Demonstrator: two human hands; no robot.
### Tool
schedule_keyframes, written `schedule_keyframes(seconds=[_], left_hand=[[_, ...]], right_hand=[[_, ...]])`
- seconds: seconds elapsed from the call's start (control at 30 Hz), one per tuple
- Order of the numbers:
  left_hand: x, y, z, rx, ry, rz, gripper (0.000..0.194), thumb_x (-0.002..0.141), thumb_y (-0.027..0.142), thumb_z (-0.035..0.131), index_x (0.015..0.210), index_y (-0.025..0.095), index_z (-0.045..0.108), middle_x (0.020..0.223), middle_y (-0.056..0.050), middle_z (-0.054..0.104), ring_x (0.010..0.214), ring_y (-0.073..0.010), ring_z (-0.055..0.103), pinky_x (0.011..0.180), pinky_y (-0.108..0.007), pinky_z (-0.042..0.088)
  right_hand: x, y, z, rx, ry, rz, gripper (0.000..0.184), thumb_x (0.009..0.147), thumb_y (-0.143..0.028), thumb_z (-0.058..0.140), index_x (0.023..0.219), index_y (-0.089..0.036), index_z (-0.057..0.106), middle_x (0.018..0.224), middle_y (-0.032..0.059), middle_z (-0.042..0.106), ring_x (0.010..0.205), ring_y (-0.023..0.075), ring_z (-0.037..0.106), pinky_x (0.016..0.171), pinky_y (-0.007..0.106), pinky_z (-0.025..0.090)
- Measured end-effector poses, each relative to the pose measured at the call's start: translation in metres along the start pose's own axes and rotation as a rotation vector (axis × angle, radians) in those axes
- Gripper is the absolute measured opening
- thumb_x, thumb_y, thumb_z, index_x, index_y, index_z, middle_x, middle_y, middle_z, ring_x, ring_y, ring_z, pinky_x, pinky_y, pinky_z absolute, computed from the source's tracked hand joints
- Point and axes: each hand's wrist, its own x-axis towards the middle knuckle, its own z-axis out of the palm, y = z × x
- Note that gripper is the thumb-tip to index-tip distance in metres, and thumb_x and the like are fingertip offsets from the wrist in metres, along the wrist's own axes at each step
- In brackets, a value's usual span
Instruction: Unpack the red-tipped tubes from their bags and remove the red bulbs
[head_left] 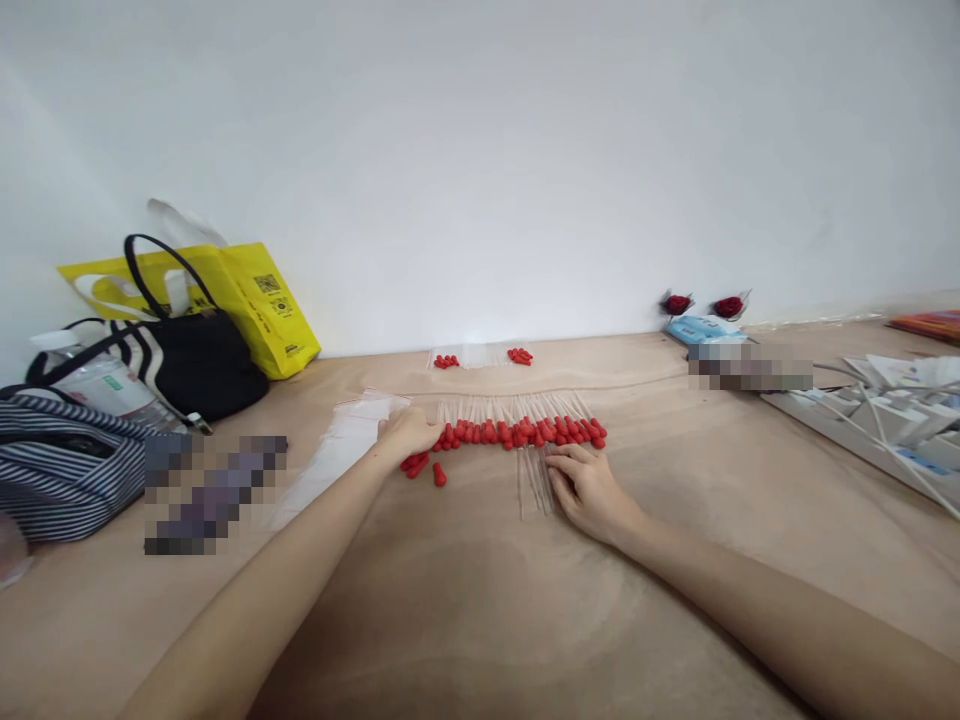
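A long row of droppers [517, 432] lies across the table, red rubber bulbs toward me and thin clear tubes pointing to the wall. At the row's left end, my left hand [409, 436] has its fingers closed at a red rubber bulb, partly hidden by the hand. Several loose red bulbs [439, 474] lie just below that hand. Several bare glass tubes [534, 485] rest in front of the row's middle. My right hand [592, 490] lies against their right side, fingers curled and closed at a tube; its fingertips are partly hidden.
Flat clear plastic bags [352, 430] lie left of the row. Bagged red-bulb droppers [480, 356] lie by the wall. A black handbag [214, 365], yellow bag [277, 320] and striped pouch [67, 470] stand left. At right are a blue packet [705, 330] and power strip with cables [862, 430].
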Motion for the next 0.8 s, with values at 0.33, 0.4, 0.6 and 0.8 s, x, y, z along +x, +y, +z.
schedule_keyframes(seconds=[0.33,0.4,0.6,0.8], left_hand=[[0.008,0.008,-0.003,-0.034,-0.065,-0.053,0.029,0.067,0.041,0.049,0.053,0.017,0.057,0.056,-0.007,0.062,0.063,-0.0214,0.06,0.057,-0.027,0.041],[0.008,0.007,-0.003,-0.046,-0.056,-0.04,0.03,0.07,0.04,0.047,0.053,0.016,0.056,0.053,-0.006,0.061,0.059,-0.02,0.059,0.052,-0.025,0.039],[-0.005,-0.008,-0.017,-0.083,0.007,0.036,0.034,0.077,0.035,0.038,0.051,0.017,0.05,0.044,-0.002,0.051,0.051,-0.0171,0.053,0.048,-0.024,0.033],[-0.05,-0.01,-0.01,-0.266,0.104,0.247,0.025,0.084,0.034,0.031,0.076,0.018,0.049,0.066,0.0,0.057,0.063,-0.0143,0.054,0.057,-0.023,0.039]], right_hand=[[-0.001,0.001,-0.003,0.031,-0.005,0.055,0.018,0.08,-0.017,0.042,0.08,-0.018,0.06,0.083,0.0063,0.061,0.08,0.0176,0.056,0.071,0.033,0.038],[-0.001,0.001,-0.004,0.043,-0.001,0.052,0.017,0.08,-0.017,0.043,0.079,-0.018,0.06,0.083,0.0061,0.061,0.079,0.0176,0.056,0.07,0.034,0.037],[-0.002,0.002,-0.005,0.069,0.012,0.053,0.016,0.079,-0.019,0.044,0.079,-0.018,0.059,0.08,0.0053,0.061,0.076,0.017,0.057,0.069,0.034,0.038],[-0.003,0.002,-0.004,0.055,0.132,-0.029,0.02,0.079,-0.022,0.046,0.095,-0.018,0.056,0.091,0.0087,0.059,0.089,0.0208,0.055,0.077,0.039,0.04]])
